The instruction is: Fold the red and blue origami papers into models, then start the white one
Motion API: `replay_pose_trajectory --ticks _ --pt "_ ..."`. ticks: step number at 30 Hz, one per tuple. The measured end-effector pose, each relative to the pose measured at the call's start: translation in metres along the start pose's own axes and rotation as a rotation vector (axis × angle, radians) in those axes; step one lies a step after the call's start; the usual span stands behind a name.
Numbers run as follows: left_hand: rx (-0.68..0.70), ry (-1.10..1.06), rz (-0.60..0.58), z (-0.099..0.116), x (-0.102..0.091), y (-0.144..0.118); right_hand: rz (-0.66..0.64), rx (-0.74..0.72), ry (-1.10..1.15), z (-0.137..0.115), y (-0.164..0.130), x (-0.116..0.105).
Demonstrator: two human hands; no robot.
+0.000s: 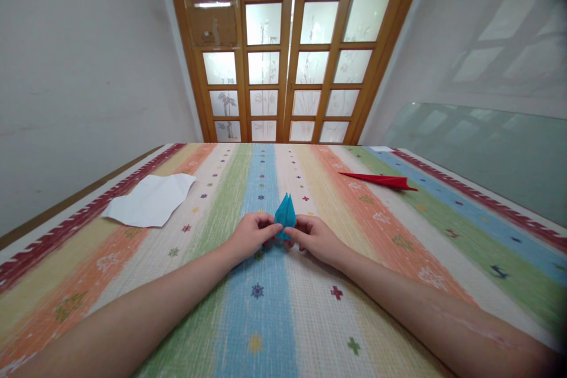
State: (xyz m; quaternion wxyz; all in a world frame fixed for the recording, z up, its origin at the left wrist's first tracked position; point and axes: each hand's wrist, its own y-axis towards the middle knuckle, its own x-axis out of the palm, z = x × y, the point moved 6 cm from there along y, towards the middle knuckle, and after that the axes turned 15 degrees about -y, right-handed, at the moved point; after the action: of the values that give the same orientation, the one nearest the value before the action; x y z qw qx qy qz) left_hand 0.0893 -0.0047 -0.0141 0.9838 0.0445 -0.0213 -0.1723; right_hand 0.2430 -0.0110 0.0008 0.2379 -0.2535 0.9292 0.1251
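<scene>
Between my two hands stands a small blue piece of folded paper (286, 212), narrowing to a split point at the top with a crease or slit down its middle. My left hand (257, 233) pinches its lower left side, thumb in front. On the lower right side, my right hand (314, 236) grips it the same way, its thumb close to the other thumb. The fingertips behind the paper are mostly hidden. Both forearms reach in from the bottom corners, low over the striped tablecloth (257, 319).
A creased white sheet of paper (153, 198) lies on the left of the table. To the right lies a long, pointed red folded object (381, 181). At the far right edge is a small white piece (381, 149). Wooden glass-paned doors (287, 65) stand beyond the table.
</scene>
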Motion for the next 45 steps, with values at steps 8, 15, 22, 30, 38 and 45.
replay_pose_trajectory --ticks 8,15,22,30,38,45 --pt "0.013 0.007 0.009 0.007 0.002 -0.002 -0.053 -0.032 0.034 -0.002 -0.001 0.003" --pt "0.012 0.012 -0.009 0.006 0.002 -0.002 -0.018 -0.024 0.007 0.006 0.001 0.002" --pt "0.002 -0.049 0.03 0.006 0.0 -0.002 -0.049 -0.058 -0.082 0.001 -0.001 0.002" --pt "-0.015 -0.125 0.028 0.008 0.001 -0.001 -0.023 -0.019 -0.002 0.005 0.0 0.002" --pt "-0.027 -0.11 -0.036 0.003 0.003 -0.002 0.086 0.065 0.063 0.017 0.004 -0.005" --pt "0.004 -0.151 -0.015 0.005 0.003 -0.003 0.073 0.067 0.118 0.015 0.003 -0.004"
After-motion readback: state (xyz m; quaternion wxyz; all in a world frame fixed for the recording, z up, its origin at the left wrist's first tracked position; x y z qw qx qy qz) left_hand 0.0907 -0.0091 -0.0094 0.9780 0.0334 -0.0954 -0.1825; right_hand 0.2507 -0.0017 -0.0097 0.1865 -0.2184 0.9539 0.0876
